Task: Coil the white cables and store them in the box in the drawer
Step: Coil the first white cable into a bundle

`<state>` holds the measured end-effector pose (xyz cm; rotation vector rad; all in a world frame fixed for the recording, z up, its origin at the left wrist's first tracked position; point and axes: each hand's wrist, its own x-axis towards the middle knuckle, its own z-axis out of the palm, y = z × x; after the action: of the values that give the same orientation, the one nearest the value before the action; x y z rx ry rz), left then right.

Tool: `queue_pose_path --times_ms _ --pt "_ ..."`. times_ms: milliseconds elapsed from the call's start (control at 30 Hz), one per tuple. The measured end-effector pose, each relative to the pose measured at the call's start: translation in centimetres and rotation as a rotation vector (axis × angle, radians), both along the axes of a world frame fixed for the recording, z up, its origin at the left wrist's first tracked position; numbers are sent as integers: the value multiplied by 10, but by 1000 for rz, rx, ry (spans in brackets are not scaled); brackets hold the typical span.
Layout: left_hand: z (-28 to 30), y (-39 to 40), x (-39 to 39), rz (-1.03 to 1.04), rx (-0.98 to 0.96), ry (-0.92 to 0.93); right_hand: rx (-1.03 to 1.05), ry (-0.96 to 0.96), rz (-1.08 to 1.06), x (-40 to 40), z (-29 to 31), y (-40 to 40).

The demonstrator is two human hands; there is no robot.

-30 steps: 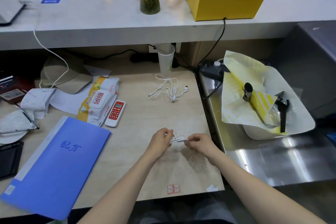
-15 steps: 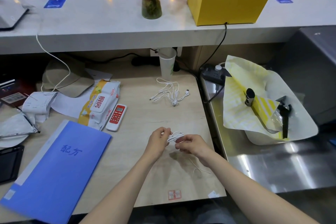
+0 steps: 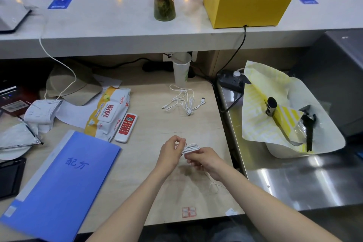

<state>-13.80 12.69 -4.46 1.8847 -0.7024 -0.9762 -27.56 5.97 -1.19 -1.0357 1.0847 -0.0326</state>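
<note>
My one head camera looks forward and down, close over my left hand and right hand.

Both hands pinch a coiled white cable above the desk.

My left hand and right hand cover most of the white cable I'm pinching, so I can't count its loops; its tail trails out of sight under my right wrist. Left of that cable, the blue folder runs off the bottom edge. Far left of the folder, a black tray (or tablet, I can't tell) is cut by the left edge. The red remote's display is too small to read.
</note>
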Motion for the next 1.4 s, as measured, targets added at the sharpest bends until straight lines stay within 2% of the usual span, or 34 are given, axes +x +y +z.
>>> queue_pose_path --times_ms 200,433,500,600,733,933,1033,1200,1400 --pt "2 4 1 10 36 -181 34 9 -34 7 2 5" --pt "1 7 9 21 63 -267 -78 70 14 11 1 7" --pt "1 9 11 0 81 -312 -197 121 96 12 4 8" --pt "-1 12 11 -38 122 -398 -538 267 300 17 12 6" --pt "0 16 11 -92 144 -452 -941 364 595 25 25 5" --pt "7 17 15 -246 206 -591 -1224 345 784 30 31 1" --pt "7 20 17 -331 194 -634 -1193 310 717 31 29 -4" --pt "4 22 16 -315 115 -558 -836 246 419 27 25 -12" --pt "2 23 16 -311 45 -515 -680 252 334 26 25 -17"
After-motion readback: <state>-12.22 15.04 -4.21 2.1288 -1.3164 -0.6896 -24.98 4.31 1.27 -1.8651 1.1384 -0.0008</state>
